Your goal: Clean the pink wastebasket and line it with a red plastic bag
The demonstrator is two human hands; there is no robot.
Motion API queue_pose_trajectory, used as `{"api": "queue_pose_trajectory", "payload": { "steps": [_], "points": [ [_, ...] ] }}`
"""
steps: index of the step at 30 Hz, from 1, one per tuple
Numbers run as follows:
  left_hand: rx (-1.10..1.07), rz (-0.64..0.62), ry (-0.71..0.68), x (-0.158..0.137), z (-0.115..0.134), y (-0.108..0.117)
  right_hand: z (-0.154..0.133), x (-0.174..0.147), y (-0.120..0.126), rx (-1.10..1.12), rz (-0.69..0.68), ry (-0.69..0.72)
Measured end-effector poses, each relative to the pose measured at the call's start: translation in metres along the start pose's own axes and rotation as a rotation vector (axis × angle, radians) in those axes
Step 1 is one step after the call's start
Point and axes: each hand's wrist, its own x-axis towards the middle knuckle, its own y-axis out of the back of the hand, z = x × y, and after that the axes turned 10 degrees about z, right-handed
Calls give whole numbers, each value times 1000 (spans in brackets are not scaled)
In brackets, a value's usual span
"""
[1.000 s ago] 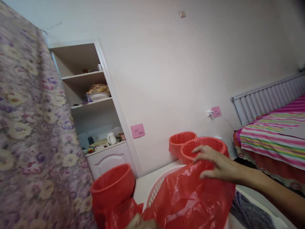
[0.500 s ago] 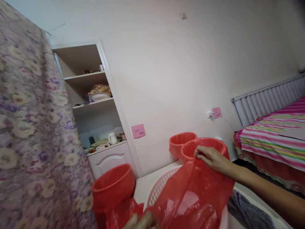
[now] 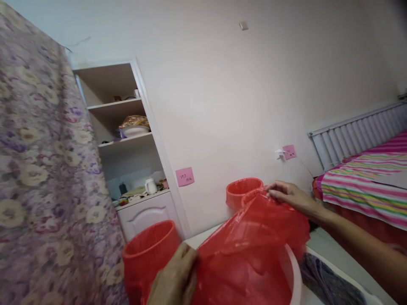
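Hands, two (left [image 3: 173, 279], right [image 3: 286, 195]), pinching one red bag [image 3: 251, 245]; three red baskets [image 3: 149, 250].

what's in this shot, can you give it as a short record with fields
left hand: left hand grips the near edge of the red plastic bag
right hand: right hand pinches the bag's far edge, lifted
under bag: white basket, mostly covered
left of bag: red basket
behind bag: second red basket by the wall
wall: pink note
shelves: white cabinet holding a mug and dishes
far right: striped bed
far left: floral curtain
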Motion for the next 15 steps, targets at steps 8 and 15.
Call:
{"api": "queue_pose_trajectory", "payload": {
  "steps": [8, 15],
  "points": [
    [-946, 82, 467, 3, -10, -19, 38, -45, 36, 41, -326, -233],
    [-1150, 67, 449, 13, 5, -47, 21, -47, -48, 366, -344, -210]
  ]
}}
